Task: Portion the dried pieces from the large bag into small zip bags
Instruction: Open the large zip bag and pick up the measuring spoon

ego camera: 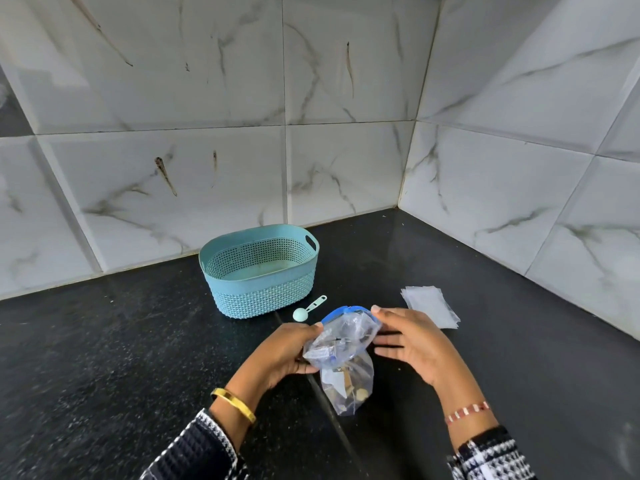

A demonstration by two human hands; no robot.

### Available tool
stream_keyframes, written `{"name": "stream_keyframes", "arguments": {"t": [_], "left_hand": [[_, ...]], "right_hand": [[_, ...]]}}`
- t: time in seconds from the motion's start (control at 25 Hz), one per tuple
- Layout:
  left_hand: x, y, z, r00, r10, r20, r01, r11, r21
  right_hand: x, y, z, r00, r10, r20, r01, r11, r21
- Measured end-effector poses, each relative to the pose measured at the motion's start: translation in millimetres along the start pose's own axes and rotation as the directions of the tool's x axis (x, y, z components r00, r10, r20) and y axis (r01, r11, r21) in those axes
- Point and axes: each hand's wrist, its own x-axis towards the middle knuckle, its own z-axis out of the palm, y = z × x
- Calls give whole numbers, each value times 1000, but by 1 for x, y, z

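- The large bag [346, 355] stands just below the centre of the head view on the black counter [104, 358], held upright between both hands, its blue zip rim at the top.
- The left hand [287, 351] grips the bag's upper wall from nine o'clock, fingers curled round the film.
- The right hand [412, 344] lies at three o'clock, thumb on the blue rim, fingers straight alongside the bag; whether it pinches the rim, I cannot tell.
- Handling, as I judge it: thin, soft, crinkly film, light, with only a few dried pieces [356, 393] low in the bottom. It will slump if released, so the stiffer zip rim is the best place to hold.
- Count: one large bag; one stack of small zip bags [431, 308] at two o'clock of it, number unreadable; one pale scoop [306, 310] at eleven o'clock; one teal basket [259, 271] at twelve.
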Motion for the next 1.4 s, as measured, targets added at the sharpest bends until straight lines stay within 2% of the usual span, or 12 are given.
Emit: {"name": "stream_keyframes", "arguments": {"t": [0.12, 0.2, 0.36, 0.52, 0.64, 0.76, 0.84, 0.96, 1.04, 1.16, 1.24, 1.4], "left_hand": [[1, 1, 5, 1000, -10, -27, 9, 999, -39], [3, -2, 10, 998, -28, -49, 23, 995, -94], [0, -7, 14, 992, -119, -46, 87, 894, -440], [-1, -6, 13, 986, -159, -42, 73, 651, -755], [-1, -3, 13, 986, -158, -50, 33, 483, -875], [-1, -7, 14, 992, -126, 15, 69, 440, -895], [1, -9, 17, 991, -125, 46, 100, 472, -876], [2, -12, 22, 987, -136, 87, 152, 602, -784], [-1, -15, 23, 983, -165, 81, 174, 694, -699], [-3, -16, 19, 975, -195, -105, 100, 809, -579], [-2, -17, 11, 968, -145, -207, 46, 905, -422], [4, -18, 2, 988, -16, -152, 20, 1000, 24]], "right_hand": [[-12, 4, 3, 998, 52, -47, -62, 970, -234], [-13, 12, 11, 995, 96, -26, -100, 963, -252], [-8, 21, 19, 996, 91, 24, -92, 995, 39], [-7, 31, 17, 970, 190, 149, -239, 856, 459], [-8, 32, 17, 955, 222, 194, -293, 789, 540], [-11, 29, 18, 956, 208, 208, -290, 781, 553], [-11, 27, 18, 953, 190, 236, -291, 789, 541], [-4, 34, 18, 957, 219, 188, -283, 842, 460], [0, 45, 19, 961, 257, 104, -276, 924, 264], [2, 49, 14, 973, 230, 23, -229, 973, -29], [6, 41, 10, 987, 160, -6, -159, 977, -141], [13, 24, 21, 997, 76, 18, -64, 926, -372]]}}
